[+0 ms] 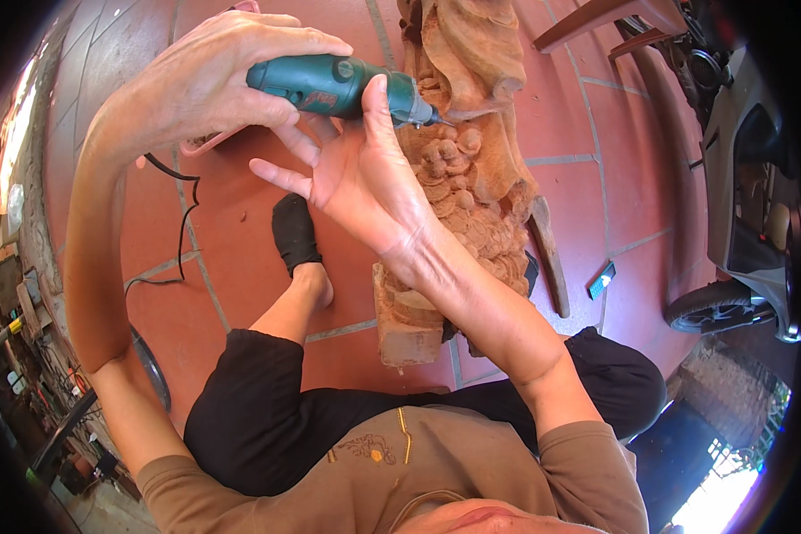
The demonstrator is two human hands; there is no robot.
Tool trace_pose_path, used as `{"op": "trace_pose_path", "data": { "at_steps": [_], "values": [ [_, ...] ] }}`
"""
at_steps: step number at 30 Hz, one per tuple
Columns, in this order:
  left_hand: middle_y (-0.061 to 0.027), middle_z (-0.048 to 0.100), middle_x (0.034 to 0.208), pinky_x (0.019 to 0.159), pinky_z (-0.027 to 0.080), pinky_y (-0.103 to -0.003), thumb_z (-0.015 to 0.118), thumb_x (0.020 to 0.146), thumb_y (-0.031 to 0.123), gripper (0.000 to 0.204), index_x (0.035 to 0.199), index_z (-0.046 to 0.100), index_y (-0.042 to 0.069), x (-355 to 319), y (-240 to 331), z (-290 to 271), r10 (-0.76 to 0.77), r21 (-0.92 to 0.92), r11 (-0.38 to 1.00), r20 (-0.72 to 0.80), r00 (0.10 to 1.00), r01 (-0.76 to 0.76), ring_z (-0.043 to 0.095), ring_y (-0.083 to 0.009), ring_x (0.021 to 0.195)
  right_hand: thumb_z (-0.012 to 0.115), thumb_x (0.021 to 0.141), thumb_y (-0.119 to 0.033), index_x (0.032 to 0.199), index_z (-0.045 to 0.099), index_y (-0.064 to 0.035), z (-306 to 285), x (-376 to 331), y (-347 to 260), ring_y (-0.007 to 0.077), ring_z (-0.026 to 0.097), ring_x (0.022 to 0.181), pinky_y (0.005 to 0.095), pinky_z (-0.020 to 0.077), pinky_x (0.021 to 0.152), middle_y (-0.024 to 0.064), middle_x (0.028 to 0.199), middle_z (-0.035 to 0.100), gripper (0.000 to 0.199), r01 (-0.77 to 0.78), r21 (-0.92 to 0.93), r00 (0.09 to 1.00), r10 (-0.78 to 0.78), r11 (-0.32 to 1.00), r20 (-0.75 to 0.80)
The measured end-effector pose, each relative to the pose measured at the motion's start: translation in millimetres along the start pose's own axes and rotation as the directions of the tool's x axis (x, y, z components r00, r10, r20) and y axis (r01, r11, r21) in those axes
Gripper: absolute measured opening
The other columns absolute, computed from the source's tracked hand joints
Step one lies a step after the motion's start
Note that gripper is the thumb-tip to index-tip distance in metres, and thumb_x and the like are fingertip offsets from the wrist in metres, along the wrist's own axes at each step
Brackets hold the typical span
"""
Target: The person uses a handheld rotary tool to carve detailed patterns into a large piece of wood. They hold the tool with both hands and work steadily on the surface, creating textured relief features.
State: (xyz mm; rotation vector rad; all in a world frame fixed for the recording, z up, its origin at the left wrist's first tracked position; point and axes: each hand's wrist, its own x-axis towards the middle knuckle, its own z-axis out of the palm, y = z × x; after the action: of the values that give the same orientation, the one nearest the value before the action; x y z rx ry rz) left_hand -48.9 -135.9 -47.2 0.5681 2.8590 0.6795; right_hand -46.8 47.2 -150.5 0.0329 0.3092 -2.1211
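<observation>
A green rotary tool [316, 82] lies across both of my hands, its thin bit pointing right. My left hand [227, 76] is closed around its rear end. Near the front, my right hand [356, 173] grips the tool with the thumb over the body; some fingers pass beneath it, while others stretch out to the left. The bit's tip is at the surface of a carved wooden piece [476, 191]; whether it touches cannot be made out. Rounded, cluster-like shapes cover the middle of the carving, with flowing folds above. My right forearm hides part of its lower end.
The carving rests on a red tiled floor [347, 285] in front of my legs. A black cord [187, 214] runs along the left. A pink container [206, 144] sits behind my left hand. At right are a small teal handheld device [602, 280], a reddish chair [596, 22] and a motorbike [743, 196].
</observation>
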Motion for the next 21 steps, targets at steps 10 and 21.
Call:
{"op": "trace_pose_path", "data": {
  "at_steps": [10, 21],
  "values": [
    [-0.0151, 0.069, 0.114, 0.096, 0.051, -0.043, 0.071, 0.065, 0.01, 0.065, 0.13, 0.064, 0.008, 16.1, -5.7, -5.1, 0.169, 0.135, 0.977, -0.004, 0.986, -0.167, 0.065, -0.0356, 0.099, 0.046, 0.092, -0.071, 0.149, 0.033, -0.0179, -0.1, 0.8, -6.7, 0.0236, 0.039, 0.142, 0.0622, 0.0398, 0.109, 0.0014, 0.151, 0.039, 0.079, 0.03, -0.03, 0.997, -0.028, 0.999, 0.065],
    [-0.018, 0.068, 0.111, 0.098, 0.049, -0.045, 0.07, 0.065, 0.014, 0.068, 0.132, 0.062, 0.007, 10.3, -9.4, -8.7, 0.152, 0.173, 0.973, 0.007, 0.988, -0.151, 0.065, -0.0382, 0.097, 0.046, 0.093, -0.066, 0.141, 0.045, -0.0158, 4.1, 1.7, -5.0, 0.0258, 0.045, 0.136, 0.0648, 0.0391, 0.11, 0.0042, 0.142, 0.052, 0.069, 0.009, 0.055, 0.999, -0.011, 0.998, 0.036]
  ]
}}
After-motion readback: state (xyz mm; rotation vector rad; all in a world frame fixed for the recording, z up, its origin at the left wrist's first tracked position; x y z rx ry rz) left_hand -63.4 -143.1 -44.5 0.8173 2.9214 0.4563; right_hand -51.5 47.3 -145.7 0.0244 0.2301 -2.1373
